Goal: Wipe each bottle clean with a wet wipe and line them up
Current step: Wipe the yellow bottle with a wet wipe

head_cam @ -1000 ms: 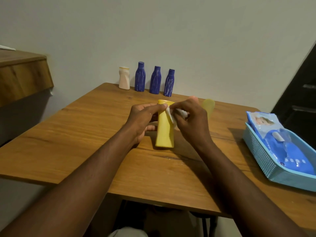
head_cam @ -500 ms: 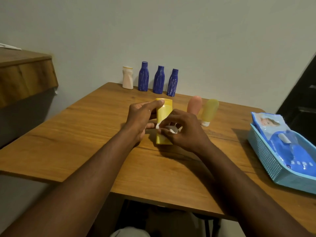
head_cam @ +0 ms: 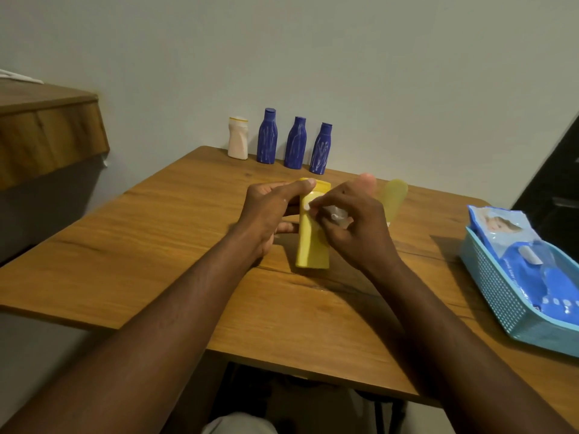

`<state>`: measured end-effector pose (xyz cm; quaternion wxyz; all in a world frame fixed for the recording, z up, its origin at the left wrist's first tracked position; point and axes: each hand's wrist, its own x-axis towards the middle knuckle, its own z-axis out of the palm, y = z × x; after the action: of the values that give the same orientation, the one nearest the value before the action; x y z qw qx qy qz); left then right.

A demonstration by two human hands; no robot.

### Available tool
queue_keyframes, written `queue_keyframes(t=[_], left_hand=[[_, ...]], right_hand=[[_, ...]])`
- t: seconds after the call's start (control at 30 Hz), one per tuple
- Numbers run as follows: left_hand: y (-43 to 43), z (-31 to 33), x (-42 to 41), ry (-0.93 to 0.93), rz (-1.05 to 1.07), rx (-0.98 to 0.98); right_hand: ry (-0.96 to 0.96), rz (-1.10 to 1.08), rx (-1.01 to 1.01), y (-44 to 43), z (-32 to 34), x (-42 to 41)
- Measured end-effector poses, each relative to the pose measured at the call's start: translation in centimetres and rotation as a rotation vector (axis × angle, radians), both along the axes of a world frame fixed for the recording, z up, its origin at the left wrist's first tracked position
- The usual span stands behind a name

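The table (head_cam: pixel 156 245) is wood with visible grain and a soft, low shine; the shelf (head_cam: pixel 47 136) is similar wood; the wall (head_cam: pixel 376 73) is smooth and matt. The yellow bottle (head_cam: pixel 311 245) looks like smooth matt plastic; the blue bottles (head_cam: pixel 295 144) are glossier plastic with pale streaks; the white bottle (head_cam: pixel 238 139) is dull. The wipe (head_cam: pixel 336 214) is thin crumpled cloth; the basket (head_cam: pixel 495 286) is perforated plastic; the pack (head_cam: pixel 513 236) is shiny, wrinkled film.
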<state>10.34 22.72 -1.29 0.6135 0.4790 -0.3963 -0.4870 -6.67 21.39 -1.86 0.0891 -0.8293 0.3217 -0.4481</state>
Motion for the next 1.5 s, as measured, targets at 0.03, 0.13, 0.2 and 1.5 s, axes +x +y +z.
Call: queue_keyframes(t=[0.03,0.13,0.2,1.5], left_hand=[[-0.1,0.0,0.1,0.012,0.022,0.006],[-0.2,0.1,0.4,0.039,0.067,0.024],[-0.2,0.1,0.3,0.033,0.078,0.022],[-0.7,-0.3,0.8,-0.119,0.364,-0.101]], right_hand=[[0.058,0.049,0.034,0.2,0.0,0.0],[0.214,0.119,0.089,0.3,0.1,0.0],[0.244,0.113,0.101,0.4,0.2,0.2],[0.283,0.110,0.324,-0.2,0.4,-0.8]])
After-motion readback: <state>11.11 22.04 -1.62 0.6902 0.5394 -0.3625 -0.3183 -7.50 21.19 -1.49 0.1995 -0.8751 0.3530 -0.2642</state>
